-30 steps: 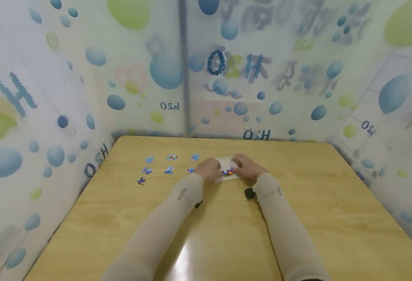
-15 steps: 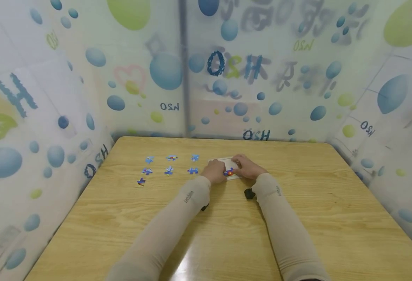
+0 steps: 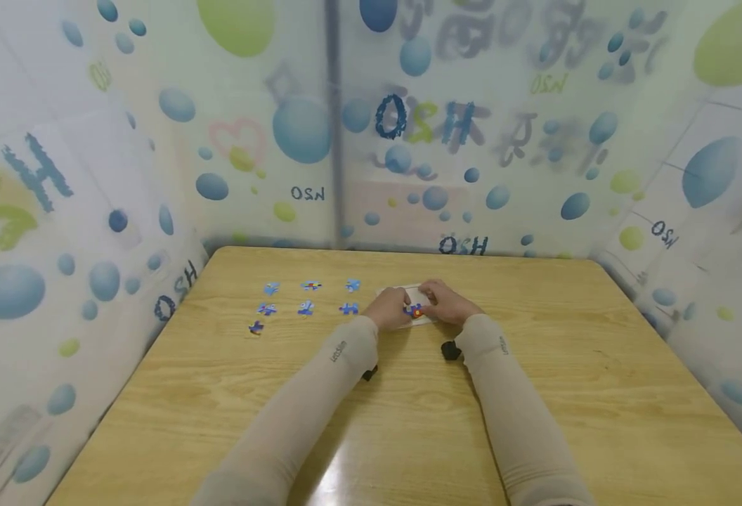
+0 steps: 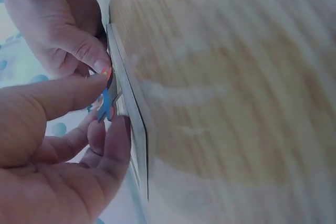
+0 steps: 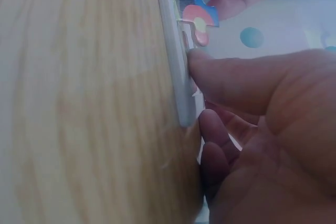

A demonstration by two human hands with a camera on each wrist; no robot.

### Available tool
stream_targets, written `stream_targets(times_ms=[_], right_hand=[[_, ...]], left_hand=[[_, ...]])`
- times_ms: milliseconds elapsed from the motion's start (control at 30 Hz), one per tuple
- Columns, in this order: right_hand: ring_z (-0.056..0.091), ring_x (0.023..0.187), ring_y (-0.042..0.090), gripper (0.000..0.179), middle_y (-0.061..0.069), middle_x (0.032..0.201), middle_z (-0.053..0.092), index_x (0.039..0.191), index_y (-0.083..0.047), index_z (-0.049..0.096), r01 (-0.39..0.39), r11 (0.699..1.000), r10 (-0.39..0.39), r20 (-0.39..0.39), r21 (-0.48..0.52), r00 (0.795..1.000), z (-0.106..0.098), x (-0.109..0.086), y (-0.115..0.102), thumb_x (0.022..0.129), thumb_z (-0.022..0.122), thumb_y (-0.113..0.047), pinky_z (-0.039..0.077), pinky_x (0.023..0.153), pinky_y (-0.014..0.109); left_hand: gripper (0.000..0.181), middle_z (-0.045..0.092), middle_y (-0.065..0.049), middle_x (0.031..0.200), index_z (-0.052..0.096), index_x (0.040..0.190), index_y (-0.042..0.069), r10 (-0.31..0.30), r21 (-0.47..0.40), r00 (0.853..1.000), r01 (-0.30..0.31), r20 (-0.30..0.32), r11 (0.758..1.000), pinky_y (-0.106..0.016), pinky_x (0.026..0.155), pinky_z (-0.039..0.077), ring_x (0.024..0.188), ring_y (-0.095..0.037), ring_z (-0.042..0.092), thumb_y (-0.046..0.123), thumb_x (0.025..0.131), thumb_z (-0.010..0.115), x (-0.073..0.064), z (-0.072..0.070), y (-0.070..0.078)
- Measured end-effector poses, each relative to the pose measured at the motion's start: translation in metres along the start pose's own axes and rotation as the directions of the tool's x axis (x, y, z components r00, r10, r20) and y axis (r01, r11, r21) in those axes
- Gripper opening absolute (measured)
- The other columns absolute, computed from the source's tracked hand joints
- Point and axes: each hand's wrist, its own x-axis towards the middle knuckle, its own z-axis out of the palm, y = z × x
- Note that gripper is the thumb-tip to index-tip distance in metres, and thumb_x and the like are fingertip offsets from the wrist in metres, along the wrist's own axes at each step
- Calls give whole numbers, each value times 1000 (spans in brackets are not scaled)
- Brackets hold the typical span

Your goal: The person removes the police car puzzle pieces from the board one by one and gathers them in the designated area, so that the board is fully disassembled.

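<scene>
My left hand (image 3: pixel 388 309) pinches a blue jigsaw piece (image 4: pixel 105 102) with red on it, tilted up over a shallow white puzzle tray (image 3: pixel 414 295). In the right wrist view the piece's lower end meets a red, yellow-centred patch (image 5: pixel 198 23) near the tray's rim (image 5: pixel 177 72). My right hand (image 3: pixel 448 303) grips the tray's right end, thumb at the inner edge and the other fingers curled beyond it. The left fingers hide the tray's left part in the head view.
Several loose blue jigsaw pieces (image 3: pixel 306 308) lie in rows left of the tray, with a darker piece (image 3: pixel 256 328) nearest me. The wooden table (image 3: pixel 567 372) ends at a patterned wall (image 3: pixel 535 204) at the back.
My left hand has moved slightly right, further over the tray, and the piece in its fingers now sits closer to the right thumb. A loose piece it partly covered shows fully. The right hand stays put.
</scene>
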Motion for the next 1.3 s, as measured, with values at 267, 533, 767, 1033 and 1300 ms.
stream_targets(times_ms=[267,533,767,1033,1300], right_hand=[[34,141,44,49,30,156,26,147,8,38,-16,1000,16,7,-4,1000,1,2,-1,105,55,-9,32,116,55],[35,140,44,49,29,156,26,147,7,39,-27,1000,27,7,2,1000,0,1,-4,105,55,-11,32,116,56],[32,142,45,51,30,156,25,148,7,37,-27,1000,27,3,-3,1000,-3,0,-5,105,55,-11,30,117,56],[27,146,44,54,28,160,20,152,6,34,-77,997,77,19,4,997,-4,-2,-5,106,54,-14,26,119,56],[28,145,45,54,29,160,20,151,7,35,-60,998,59,15,25,998,0,-2,-3,105,55,-12,27,119,55]], left_hand=[[17,70,-11,114,71,109,1,-38,-93,998,33,-57,995,-38,97,53,109,-27,65,3,92,71,3,-1,-3],[11,71,-4,108,75,101,10,-26,-260,998,11,-54,966,-30,79,56,93,-18,67,5,92,72,12,-3,-27],[19,70,-6,108,74,111,11,-10,-348,1000,2,-22,938,-29,76,55,92,-17,65,7,95,64,4,-17,-36],[17,67,-12,109,71,112,9,-84,-465,996,84,21,881,-33,68,58,80,-23,67,8,97,64,-16,-39,-49],[18,67,-13,106,67,114,3,-53,-454,998,38,-20,890,-38,77,60,95,-33,68,4,96,65,-48,-61,-71]])
